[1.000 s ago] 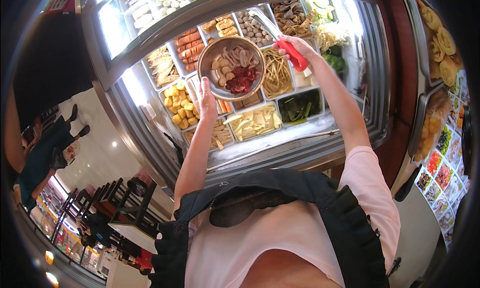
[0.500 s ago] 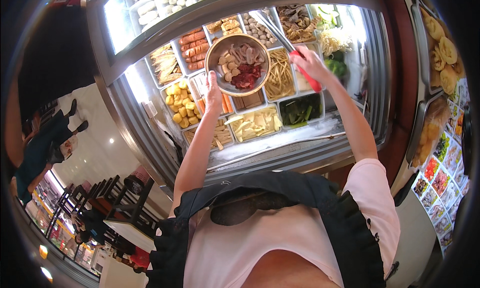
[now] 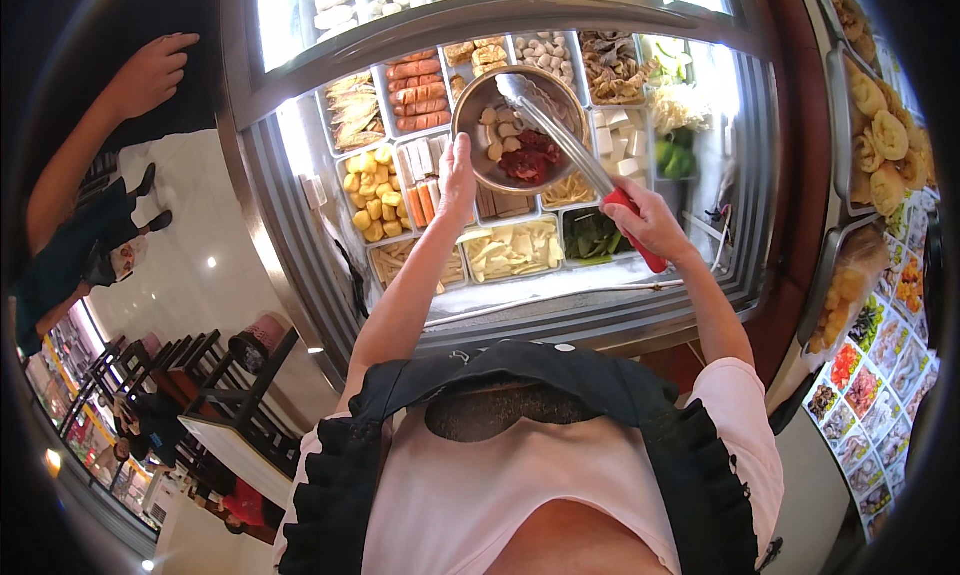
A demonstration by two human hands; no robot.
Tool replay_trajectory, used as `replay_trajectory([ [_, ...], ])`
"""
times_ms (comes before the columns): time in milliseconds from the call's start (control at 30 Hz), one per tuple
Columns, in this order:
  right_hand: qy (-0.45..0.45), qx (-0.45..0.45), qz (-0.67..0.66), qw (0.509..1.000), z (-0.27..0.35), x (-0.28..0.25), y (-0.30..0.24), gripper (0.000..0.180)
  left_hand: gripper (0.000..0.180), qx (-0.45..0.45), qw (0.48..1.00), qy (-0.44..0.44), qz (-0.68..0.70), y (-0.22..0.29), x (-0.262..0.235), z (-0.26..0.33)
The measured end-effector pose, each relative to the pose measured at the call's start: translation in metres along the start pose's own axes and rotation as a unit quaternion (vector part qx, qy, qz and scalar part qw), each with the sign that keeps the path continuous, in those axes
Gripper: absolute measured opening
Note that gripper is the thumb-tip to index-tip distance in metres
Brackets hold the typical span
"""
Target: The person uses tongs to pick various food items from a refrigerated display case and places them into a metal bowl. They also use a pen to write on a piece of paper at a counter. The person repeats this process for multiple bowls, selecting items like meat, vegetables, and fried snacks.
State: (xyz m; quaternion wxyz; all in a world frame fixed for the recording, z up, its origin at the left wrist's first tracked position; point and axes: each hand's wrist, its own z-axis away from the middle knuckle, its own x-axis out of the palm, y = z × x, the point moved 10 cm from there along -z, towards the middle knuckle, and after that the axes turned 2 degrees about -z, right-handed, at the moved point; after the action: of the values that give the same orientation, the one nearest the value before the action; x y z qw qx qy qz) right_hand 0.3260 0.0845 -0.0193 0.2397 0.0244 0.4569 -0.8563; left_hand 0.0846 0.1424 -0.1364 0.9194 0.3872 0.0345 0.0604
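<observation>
So I'm looking at the person by the cold case; left hand (image 3: 457, 180) has the metal bowl (image 3: 482, 93) gripped at its eight o'clock edge, thumb side on the rim, other fingers mostly out of sight; right hand (image 3: 648, 220) is wrapped round the red handle of the tongs (image 3: 583, 155), out at the bowl's four o'clock. The bowl sits over the food trays; can't tell if it's resting on anything. Inside there's dark red meat (image 3: 530, 160) and pale brown slices (image 3: 500, 130); the tongs cross over the top and cover part of the contents, so no clue whether the tips touch food. Sausages (image 3: 418, 93) at ten o'clock; white cubes (image 3: 620, 140) at three; stringy strips (image 3: 570, 190) at five, half hidden under the bowl; somebody else's arm (image 3: 85, 140) is cut off way over at nine.
</observation>
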Motion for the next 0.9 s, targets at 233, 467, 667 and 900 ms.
replay_trajectory([
  [233,-0.085,0.081,-0.276,0.954,0.029,0.008,-0.027,0.024,0.057,0.048,0.999,0.012,0.018,0.015,0.004,0.017],
  [467,-0.085,0.083,-0.326,0.938,0.048,0.003,-0.035,0.025,0.058,0.060,0.997,-0.034,0.029,0.019,0.005,0.033],
  [667,-0.063,0.072,-0.256,0.962,0.069,-0.002,-0.035,0.027,0.045,0.097,0.994,-0.031,0.050,0.027,-0.002,0.048],
  [900,0.077,0.016,-0.134,0.988,0.052,-0.037,-0.014,0.034,0.041,0.079,0.993,-0.013,0.091,0.032,-0.026,0.075],
])
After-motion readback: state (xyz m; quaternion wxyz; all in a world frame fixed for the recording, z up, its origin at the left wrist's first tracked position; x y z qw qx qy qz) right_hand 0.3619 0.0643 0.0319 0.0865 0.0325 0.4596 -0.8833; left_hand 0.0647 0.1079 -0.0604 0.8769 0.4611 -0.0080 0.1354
